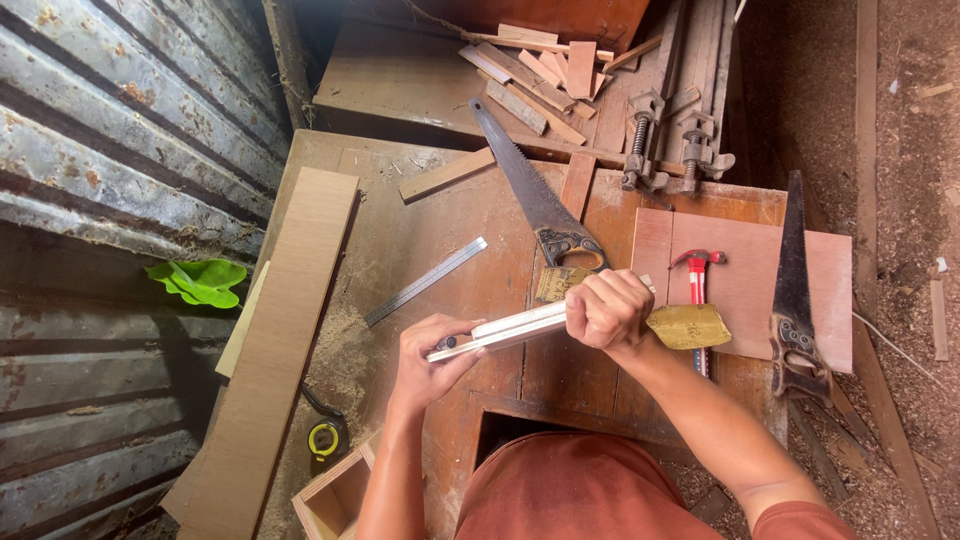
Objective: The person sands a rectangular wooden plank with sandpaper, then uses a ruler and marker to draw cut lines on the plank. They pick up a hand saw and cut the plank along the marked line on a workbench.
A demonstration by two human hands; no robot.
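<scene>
Fingers on your left hand (432, 358) are curled shut around the near end of the pale wood strip (500, 331); thumb on top, grip looks firm. Right hand (608, 308) is closed in a fist over the strip's far end, with a folded piece of sandpaper (688, 326) sticking out at 3 o'clock of the fist. A second scrap of sandpaper (558, 283) lies on the bench at 11 o'clock of that hand.

Strip sits in the air above the workbench (440, 230), running roughly 8 to 2 o'clock between your hands, not resting on anything.

To do this pass well, I'd judge:
- keep the left grip locked so the strip doesn't flex
- wrap the paper flat on the face, even pressure, long strokes along the grain
- watch the edges, easy to round them over

Around you: tape measure (323, 438) and small open wooden box (335, 495) at 7 o'clock, long board (280, 340) at 9, steel ruler (425, 281) at 10. Red hammer (697, 272) just past your right hand on a reddish panel (750, 280). Handsaw (535, 195) at 12, second saw (794, 290) at 3. Clamps (665, 150) and offcuts (545, 75) farthest out at 1 o'clock.
</scene>
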